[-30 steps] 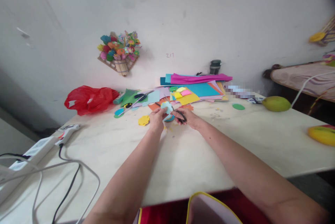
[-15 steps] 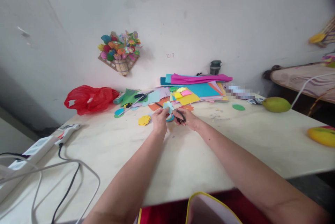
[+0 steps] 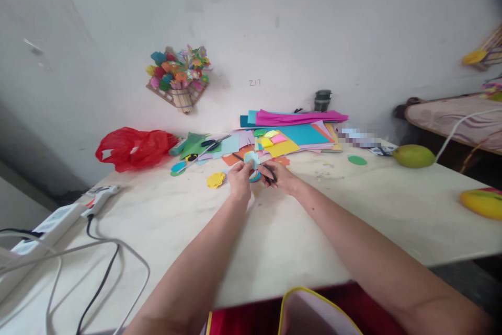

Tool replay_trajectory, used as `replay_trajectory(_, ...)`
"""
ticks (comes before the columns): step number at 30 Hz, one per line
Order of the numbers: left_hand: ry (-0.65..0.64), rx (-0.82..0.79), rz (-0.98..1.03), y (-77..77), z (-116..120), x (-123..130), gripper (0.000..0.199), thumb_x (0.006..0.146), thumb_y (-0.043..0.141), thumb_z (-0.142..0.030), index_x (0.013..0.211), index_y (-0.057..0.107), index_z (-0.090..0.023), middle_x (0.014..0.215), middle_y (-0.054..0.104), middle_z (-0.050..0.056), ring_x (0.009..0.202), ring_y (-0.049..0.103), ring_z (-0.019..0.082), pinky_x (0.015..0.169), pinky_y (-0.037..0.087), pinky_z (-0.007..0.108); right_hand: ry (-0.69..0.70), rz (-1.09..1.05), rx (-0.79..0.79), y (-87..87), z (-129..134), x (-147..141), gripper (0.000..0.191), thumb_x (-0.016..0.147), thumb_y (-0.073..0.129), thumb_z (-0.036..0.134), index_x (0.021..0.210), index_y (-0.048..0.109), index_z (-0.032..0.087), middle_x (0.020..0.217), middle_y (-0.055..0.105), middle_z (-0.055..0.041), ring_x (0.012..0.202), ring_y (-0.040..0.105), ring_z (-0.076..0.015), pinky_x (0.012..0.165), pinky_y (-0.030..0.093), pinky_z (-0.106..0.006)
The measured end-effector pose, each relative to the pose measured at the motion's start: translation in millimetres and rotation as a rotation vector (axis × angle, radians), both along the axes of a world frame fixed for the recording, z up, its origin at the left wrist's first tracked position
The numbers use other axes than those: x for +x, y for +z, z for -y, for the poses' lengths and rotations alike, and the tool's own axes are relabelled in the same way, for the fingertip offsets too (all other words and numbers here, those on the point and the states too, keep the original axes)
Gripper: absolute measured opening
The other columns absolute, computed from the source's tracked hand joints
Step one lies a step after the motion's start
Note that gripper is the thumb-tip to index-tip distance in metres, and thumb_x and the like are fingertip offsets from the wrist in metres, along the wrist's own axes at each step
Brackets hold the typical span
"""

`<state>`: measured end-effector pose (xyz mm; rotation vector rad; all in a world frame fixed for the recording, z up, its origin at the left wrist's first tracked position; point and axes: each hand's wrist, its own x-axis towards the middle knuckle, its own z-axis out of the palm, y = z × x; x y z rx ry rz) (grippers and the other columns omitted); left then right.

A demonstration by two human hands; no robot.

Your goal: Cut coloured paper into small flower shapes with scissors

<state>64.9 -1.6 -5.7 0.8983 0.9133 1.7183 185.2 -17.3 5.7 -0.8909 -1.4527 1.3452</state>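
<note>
My left hand (image 3: 240,176) pinches a light-blue paper piece (image 3: 252,158) with a wavy edge, held a little above the table. Black-handled scissors (image 3: 270,174) are in my right hand (image 3: 281,175), close against the right side of that paper; the blades are too small to make out. Below the two hands a round blue paper (image 3: 255,176) partly shows. To the left lies a yellow scalloped paper flower (image 3: 216,180). An orange paper flower (image 3: 282,161) is just behind my right hand.
Coloured paper sheets (image 3: 309,135) lie along the wall, with a second pair of scissors (image 3: 210,144) to the left. A red plastic bag (image 3: 135,149) sits at the back left. A power strip (image 3: 58,220) with cables lies at left. Two mangoes, one green (image 3: 414,156), one yellow (image 3: 482,204), are at right.
Almost nothing differs. Both hands keep their grip on the paper and the scissors, with only a very slight shift in the right fingers.
</note>
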Motion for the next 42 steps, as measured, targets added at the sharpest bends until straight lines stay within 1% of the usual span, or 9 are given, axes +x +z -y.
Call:
replay_trajectory(5, 0.0, 0.009, -0.009, -0.3, -1, -1, 0.028, 0.053, 0.073, -0.028, 0.047, 0.048, -0.016, 0.046, 0.044, -0.006, 0.05, 0.046, 0.009, 0.059, 0.044, 0.025, -0.017, 0.012, -0.009, 0.4, 0, 0, 0.026, 0.067, 0.066, 0.037, 0.073, 0.053, 0.016, 0.046, 0.051, 0.0039, 0.036, 0.045, -0.0074, 0.029, 0.019, -0.017)
replay_trajectory(12, -0.022, -0.013, -0.014, 4.2, -2, -6, 0.03, 0.05, 0.074, -0.027, 0.046, 0.046, -0.016, 0.045, 0.045, -0.006, 0.048, 0.046, 0.008, 0.059, 0.044, 0.025, -0.021, 0.015, -0.034, -1.2, -2, 2, 0.028, 0.065, 0.067, 0.038, 0.075, 0.054, 0.016, 0.047, 0.051, 0.0044, 0.035, 0.045, -0.0071, 0.028, 0.017, -0.016)
replay_trajectory(15, -0.031, -0.015, -0.02, 4.0, -4, -9, 0.031, 0.05, 0.075, -0.027, 0.046, 0.047, -0.016, 0.045, 0.045, -0.006, 0.048, 0.046, 0.008, 0.059, 0.044, 0.025, -0.011, 0.008, -0.02, -0.6, -2, 2, 0.028, 0.065, 0.066, 0.04, 0.073, 0.053, 0.016, 0.048, 0.052, 0.0039, 0.036, 0.046, -0.0072, 0.028, 0.019, -0.016)
replay_trajectory(19, -0.062, -0.008, -0.036, 2.0, -6, -11, 0.029, 0.05, 0.076, -0.029, 0.048, 0.05, -0.015, 0.047, 0.049, -0.005, 0.048, 0.048, 0.008, 0.059, 0.045, 0.025, 0.017, 0.014, 0.014, -1.4, -3, 4, 0.03, 0.07, 0.063, 0.043, 0.071, 0.052, 0.016, 0.05, 0.053, 0.0028, 0.037, 0.048, -0.0073, 0.029, 0.022, -0.017)
replay_trajectory(25, -0.085, -0.013, -0.046, 1.4, -6, -11, 0.027, 0.05, 0.076, -0.029, 0.049, 0.052, -0.015, 0.048, 0.051, -0.004, 0.048, 0.049, 0.008, 0.059, 0.045, 0.025, 0.027, 0.01, 0.032, -3.8, -4, 4, 0.029, 0.071, 0.063, 0.043, 0.072, 0.052, 0.016, 0.051, 0.054, 0.0032, 0.039, 0.048, -0.0072, 0.029, 0.023, -0.016)
replay_trajectory(35, -0.083, -0.015, -0.038, 1.8, -6, -11, 0.027, 0.049, 0.076, -0.029, 0.05, 0.054, -0.014, 0.048, 0.052, -0.003, 0.049, 0.049, 0.008, 0.059, 0.045, 0.025, 0.005, 0.012, 0.03, -4.3, -5, 3, 0.027, 0.068, 0.064, 0.04, 0.069, 0.051, 0.016, 0.048, 0.051, 0.0042, 0.036, 0.046, -0.0069, 0.028, 0.02, -0.016)
replay_trajectory(39, -0.087, -0.021, -0.026, 5.0, -5, -12, 0.029, 0.048, 0.076, -0.027, 0.046, 0.05, -0.015, 0.046, 0.05, -0.004, 0.048, 0.05, 0.008, 0.059, 0.046, 0.025, -0.003, 0.02, 0.013, -2.9, -4, 3, 0.025, 0.068, 0.064, 0.038, 0.071, 0.052, 0.016, 0.047, 0.051, 0.0039, 0.036, 0.045, -0.0072, 0.028, 0.018, -0.017)
replay_trajectory(42, -0.1, -0.032, -0.021, 8.0, -4, -15, 0.028, 0.046, 0.076, -0.026, 0.046, 0.051, -0.015, 0.047, 0.052, -0.003, 0.05, 0.052, 0.01, 0.06, 0.047, 0.026, -0.009, 0.034, -0.008, -1.4, -2, 3, 0.026, 0.067, 0.065, 0.038, 0.074, 0.054, 0.016, 0.048, 0.05, 0.004, 0.036, 0.044, -0.0068, 0.029, 0.016, -0.017)
